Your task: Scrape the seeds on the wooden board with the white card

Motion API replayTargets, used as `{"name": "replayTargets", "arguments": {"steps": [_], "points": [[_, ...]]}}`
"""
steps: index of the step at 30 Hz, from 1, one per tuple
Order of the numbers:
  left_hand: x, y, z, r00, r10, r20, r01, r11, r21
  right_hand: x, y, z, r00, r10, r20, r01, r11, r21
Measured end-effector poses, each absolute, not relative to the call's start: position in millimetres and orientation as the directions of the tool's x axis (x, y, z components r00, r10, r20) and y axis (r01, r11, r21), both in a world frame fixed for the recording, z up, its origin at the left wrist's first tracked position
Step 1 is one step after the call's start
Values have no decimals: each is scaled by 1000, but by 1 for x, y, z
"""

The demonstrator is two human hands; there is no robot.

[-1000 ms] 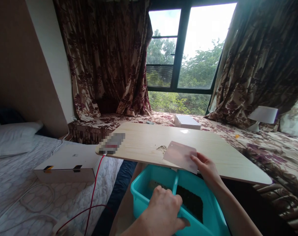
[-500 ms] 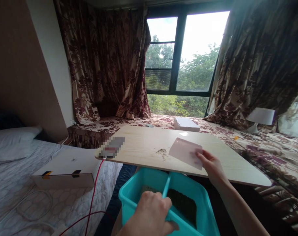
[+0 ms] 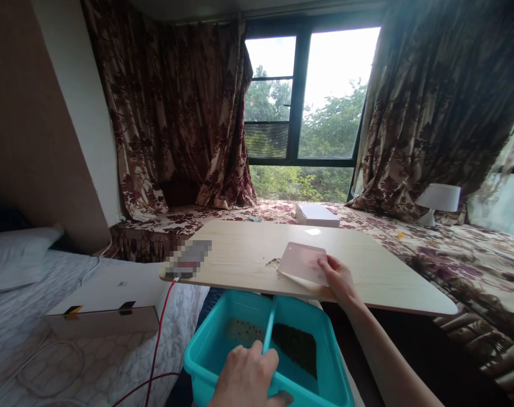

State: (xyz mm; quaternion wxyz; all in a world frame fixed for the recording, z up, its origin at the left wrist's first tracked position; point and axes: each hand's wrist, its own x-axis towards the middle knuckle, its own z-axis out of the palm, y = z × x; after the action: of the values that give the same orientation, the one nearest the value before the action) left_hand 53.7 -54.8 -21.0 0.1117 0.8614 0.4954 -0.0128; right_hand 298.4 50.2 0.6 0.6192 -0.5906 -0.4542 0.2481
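Note:
My right hand (image 3: pixel 338 277) pinches a translucent pinkish plastic sheet (image 3: pixel 301 261) by its right edge. The sheet is tilted over the near part of a pale wooden tabletop (image 3: pixel 379 282). Small crumbs of brownish debris (image 3: pixel 272 262) lie just left of the sheet, partly hidden by it. Below the table's front edge is a turquoise two-compartment bin (image 3: pixel 338 362). My left hand (image 3: pixel 246 376) is closed around its middle divider at the near side. Dark green loose matter (image 3: pixel 297 347) fills part of the right compartment. Dark specks dot the left compartment's pale bottom (image 3: pixel 245 329).
A blurred-out flat device (image 3: pixel 189 259) with a red cable (image 3: pixel 161 322) lies at the table's left corner. A white box (image 3: pixel 108 294) rests on the bed at left. Another white box (image 3: pixel 318 216) and a lamp (image 3: pixel 439 199) stand on the patterned window ledge.
The plastic sheet has shifted left and tilted closer to the crumbs, covering some of them. More of the bin's inside shows. My left hand keeps its hold; the view has turned slightly right.

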Motion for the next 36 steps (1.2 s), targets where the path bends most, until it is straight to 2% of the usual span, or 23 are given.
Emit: {"name": "replayTargets", "arguments": {"steps": [7, 15, 21, 29, 36], "points": [[53, -60, -12, 479, 859, -182, 870, -436, 229, 304, 52, 1, 516, 802, 301, 258, 189, -948], [45, -64, -5, 433, 881, -192, 887, -379, 264, 294, 52, 4, 463, 838, 290, 225, 205, -953], [46, -64, -13, 441, 889, -123, 880, -401, 255, 290, 55, 7, 462, 834, 301, 272, 190, -943], [45, -62, -16, 444, 889, -114, 877, -405, 258, 286, 53, 7, 411, 860, 303, 224, 227, -948], [42, -64, -17, 440, 890, -123, 878, -398, 265, 294, 49, 7, 412, 845, 341, 301, 227, -926]]}}
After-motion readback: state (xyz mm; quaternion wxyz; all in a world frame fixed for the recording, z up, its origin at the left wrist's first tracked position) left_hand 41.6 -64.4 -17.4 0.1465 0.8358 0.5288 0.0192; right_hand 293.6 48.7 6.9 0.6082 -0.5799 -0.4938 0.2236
